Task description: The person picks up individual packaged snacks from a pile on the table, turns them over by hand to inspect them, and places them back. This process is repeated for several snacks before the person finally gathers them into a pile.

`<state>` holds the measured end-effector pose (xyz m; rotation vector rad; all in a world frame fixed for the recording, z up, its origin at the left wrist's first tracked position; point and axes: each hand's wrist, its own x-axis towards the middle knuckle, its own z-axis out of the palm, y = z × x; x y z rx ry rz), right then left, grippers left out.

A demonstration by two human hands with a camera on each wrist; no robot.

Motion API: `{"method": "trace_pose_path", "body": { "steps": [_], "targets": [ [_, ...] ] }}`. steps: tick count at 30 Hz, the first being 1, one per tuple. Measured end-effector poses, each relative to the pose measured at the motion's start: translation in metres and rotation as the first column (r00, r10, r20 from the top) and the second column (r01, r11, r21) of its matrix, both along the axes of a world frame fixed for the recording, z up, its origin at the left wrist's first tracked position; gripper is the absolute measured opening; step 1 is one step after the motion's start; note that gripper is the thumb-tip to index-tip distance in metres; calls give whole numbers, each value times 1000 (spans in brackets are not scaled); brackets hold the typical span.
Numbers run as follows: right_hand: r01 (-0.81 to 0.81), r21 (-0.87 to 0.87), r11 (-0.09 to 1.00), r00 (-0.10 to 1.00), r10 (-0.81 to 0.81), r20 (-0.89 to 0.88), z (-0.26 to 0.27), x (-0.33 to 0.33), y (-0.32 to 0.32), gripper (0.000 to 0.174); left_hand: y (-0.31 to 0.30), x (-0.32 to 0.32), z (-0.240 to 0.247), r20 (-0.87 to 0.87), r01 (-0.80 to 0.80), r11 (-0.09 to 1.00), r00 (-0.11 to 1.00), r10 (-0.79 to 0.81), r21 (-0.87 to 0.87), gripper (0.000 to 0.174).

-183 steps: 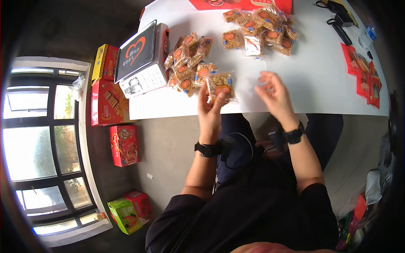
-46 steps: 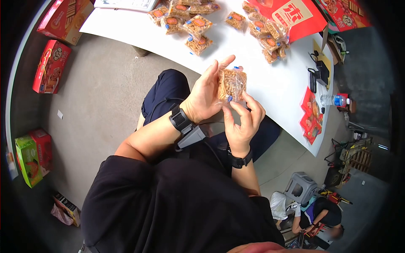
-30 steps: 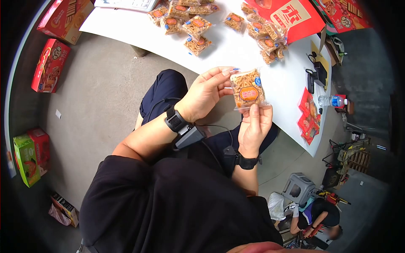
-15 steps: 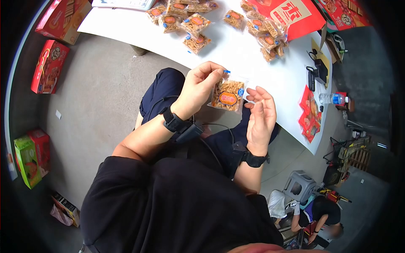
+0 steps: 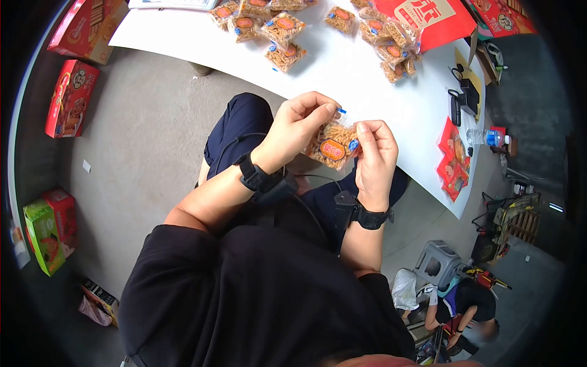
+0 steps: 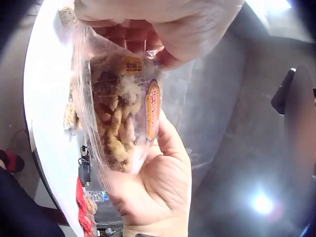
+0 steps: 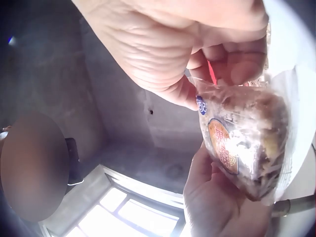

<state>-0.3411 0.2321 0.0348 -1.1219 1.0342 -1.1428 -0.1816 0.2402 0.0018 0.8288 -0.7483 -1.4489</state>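
Note:
A clear plastic snack packet (image 5: 331, 148) of golden crunchy pieces, with an orange label and a blue mark, hangs between both hands in front of the table edge. My left hand (image 5: 301, 124) pinches its upper left edge between thumb and curled fingers. The right hand (image 5: 377, 160) pinches the upper right edge, thumb on top. In the left wrist view the packet (image 6: 121, 118) bulges with its pieces, the label tilted to the side. The right wrist view shows the packet (image 7: 247, 133) puffed out, glare over part of its front.
Similar packets lie in a left pile (image 5: 283, 27) and a right pile (image 5: 391, 43) on the white table (image 5: 342, 73). Farther right are a red bag (image 5: 437, 27), black devices (image 5: 469, 95), red pouches (image 5: 453, 162) and a bottle (image 5: 489, 138). Another person (image 5: 468, 306) is at lower right.
The packet has turned from back side to label side up. The right hand let go of it, opened, and now pinches its right edge. Six seconds ago the left hand held a packet over the table.

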Motion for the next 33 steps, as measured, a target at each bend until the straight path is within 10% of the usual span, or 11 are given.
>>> {"method": "trace_pose_path", "body": {
  "steps": [22,25,26,27,33],
  "targets": [
    [44,155,987,989,-65,132,-12,-3,-14,12,-11,20,6,35,176,970,982,-184,166,27],
    [98,163,982,986,-118,120,-11,-8,-13,12,-15,71,45,429,-217,924,836,343,-316,23],
    [119,163,979,981,-141,132,-11,-11,-13,12,-15,115,48,468,-208,706,618,631,-677,23],
    [105,164,981,986,-125,114,-12,-15,-12,12,2,139,92,-64,-529,697,816,575,-484,26],
    [133,190,973,988,-146,56,-12,-25,-11,10,16,248,130,-95,-324,658,928,359,-679,24]
  ]
}}
